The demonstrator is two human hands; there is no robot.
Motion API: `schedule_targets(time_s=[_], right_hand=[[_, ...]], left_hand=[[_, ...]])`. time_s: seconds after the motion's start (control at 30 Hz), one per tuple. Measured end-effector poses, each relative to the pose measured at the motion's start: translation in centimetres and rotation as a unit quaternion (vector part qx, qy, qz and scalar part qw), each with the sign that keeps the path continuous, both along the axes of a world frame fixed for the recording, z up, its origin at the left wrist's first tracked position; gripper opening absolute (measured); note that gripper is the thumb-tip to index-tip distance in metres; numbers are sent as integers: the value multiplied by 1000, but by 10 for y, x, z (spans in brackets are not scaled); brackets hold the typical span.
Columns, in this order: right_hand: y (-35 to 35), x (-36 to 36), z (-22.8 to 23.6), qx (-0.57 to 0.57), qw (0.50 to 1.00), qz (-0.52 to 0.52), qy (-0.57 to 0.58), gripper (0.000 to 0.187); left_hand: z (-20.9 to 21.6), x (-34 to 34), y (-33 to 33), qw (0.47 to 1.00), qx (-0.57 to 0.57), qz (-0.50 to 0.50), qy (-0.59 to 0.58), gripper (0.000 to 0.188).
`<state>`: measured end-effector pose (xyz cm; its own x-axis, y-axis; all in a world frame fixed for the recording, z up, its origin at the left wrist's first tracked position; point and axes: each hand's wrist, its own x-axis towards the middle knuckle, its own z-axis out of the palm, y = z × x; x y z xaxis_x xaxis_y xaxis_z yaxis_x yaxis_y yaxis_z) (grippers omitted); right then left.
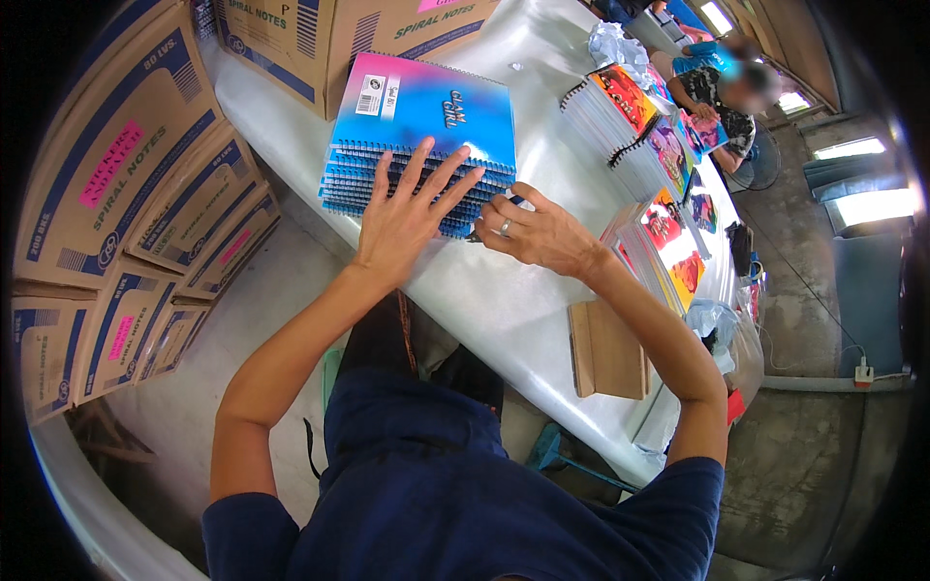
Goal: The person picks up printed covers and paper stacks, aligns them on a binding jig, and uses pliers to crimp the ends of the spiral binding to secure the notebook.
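A stack of spiral notebooks [426,107] with pink and blue covers lies near the left edge of the white table, its dark wire bindings toward me. My left hand [412,208] rests on the bound side of the stack, fingers spread across the wires. At the stack's near right corner, my right hand [528,230], with a ring on one finger, is closed with its fingers bent. A small dark bit shows by its thumb and index finger, too little to name. The fingertips of this hand are partly hidden against the bindings.
Cardboard cartons [126,145] are piled on the left, and a large carton [329,48] stands beyond the stack. More spiral notebooks [620,126] lie in piles on the right of the white table [484,300], near brown cardboard pieces [608,349]. Another person [727,107] sits across the table.
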<state>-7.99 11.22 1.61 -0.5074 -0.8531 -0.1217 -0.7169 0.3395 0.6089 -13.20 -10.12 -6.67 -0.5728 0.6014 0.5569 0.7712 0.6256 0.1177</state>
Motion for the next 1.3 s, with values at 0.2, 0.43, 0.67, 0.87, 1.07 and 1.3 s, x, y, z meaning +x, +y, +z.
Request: schedule_targets(time_s=[0.2, 0.43, 0.67, 0.87, 1.07, 1.3], right_hand=[[-4, 5, -5, 24, 1000, -5, 5, 22], [-6, -1, 3, 24, 1000, -2, 7, 20], [-6, -5, 4, 19, 1000, -3, -11, 18], [-11, -1, 3, -8, 999, -23, -33, 9], [-60, 22, -9, 49, 953, -297, -46, 6], [-33, 45, -4, -71, 921, -378, -61, 24]], left_hand=[[-1, -1, 0, 1000, -1, -2, 2, 106], [1, 0, -1, 1000, -14, -1, -7, 105], [0, -1, 0, 1000, -4, -3, -13, 103], [1, -1, 0, 1000, -5, -7, -13, 103], [4, 0, -2, 1000, -8, -11, -20, 101], [14, 7, -11, 998, 5, -29, -51, 96]])
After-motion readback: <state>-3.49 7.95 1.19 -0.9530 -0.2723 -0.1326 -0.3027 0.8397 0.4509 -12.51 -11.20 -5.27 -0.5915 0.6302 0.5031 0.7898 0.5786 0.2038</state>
